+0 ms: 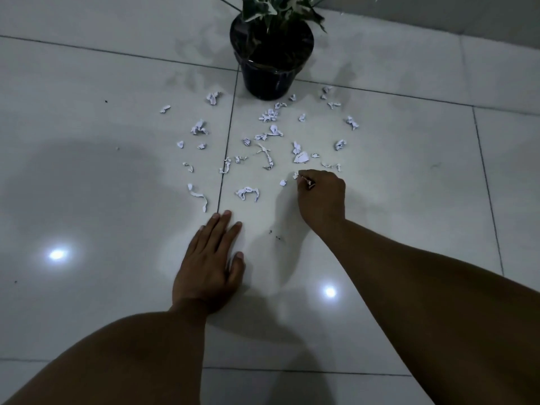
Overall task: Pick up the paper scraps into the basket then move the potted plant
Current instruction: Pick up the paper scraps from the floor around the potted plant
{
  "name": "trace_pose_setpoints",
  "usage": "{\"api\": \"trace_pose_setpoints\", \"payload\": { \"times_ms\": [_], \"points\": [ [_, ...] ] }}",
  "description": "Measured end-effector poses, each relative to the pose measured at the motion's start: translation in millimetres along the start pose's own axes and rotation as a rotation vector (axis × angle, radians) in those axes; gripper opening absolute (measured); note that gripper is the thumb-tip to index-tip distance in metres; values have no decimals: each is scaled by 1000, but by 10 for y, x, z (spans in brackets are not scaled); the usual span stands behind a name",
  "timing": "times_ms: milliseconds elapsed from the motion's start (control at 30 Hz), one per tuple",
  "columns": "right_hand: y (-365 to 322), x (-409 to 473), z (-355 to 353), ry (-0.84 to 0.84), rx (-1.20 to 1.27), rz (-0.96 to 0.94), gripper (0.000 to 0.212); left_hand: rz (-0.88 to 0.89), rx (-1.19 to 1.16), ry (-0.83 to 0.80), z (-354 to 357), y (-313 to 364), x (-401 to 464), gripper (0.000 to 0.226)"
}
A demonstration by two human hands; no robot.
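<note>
Several crumpled white paper scraps point(247, 193) lie scattered over the pale floor tiles, in front of a black pot point(270, 65) holding a green-and-white leafy plant. My right hand point(321, 197) reaches into the near edge of the scatter, its fingertips pinched on a small paper scrap point(295, 175). Flat on the floor lies my left hand point(211, 264), palm down with fingers together and nothing in it, just short of the nearest scraps. No basket is in view.
The floor is glossy white tile point(102, 171) with dark grout lines and two bright light reflections. A wall base runs behind the plant at the top right. Bare tile spreads to the left and right of the scraps.
</note>
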State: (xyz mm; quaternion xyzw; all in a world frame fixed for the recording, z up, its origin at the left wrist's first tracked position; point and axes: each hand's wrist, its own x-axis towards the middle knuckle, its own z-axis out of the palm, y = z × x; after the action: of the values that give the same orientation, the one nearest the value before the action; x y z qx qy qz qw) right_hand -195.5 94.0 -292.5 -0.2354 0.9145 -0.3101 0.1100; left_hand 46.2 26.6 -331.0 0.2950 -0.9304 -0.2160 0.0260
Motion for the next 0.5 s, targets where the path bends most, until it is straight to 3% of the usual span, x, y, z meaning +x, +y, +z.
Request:
{"api": "trace_pose_setpoints", "payload": {
  "times_ms": [333,500],
  "points": [
    [-41,150,71,-89,-89,157,17,-3,-10,-18,-4,-3,-2,62],
    [-80,156,72,-110,-121,94,19,-8,-4,-5,-12,9,0,62]
  ]
}}
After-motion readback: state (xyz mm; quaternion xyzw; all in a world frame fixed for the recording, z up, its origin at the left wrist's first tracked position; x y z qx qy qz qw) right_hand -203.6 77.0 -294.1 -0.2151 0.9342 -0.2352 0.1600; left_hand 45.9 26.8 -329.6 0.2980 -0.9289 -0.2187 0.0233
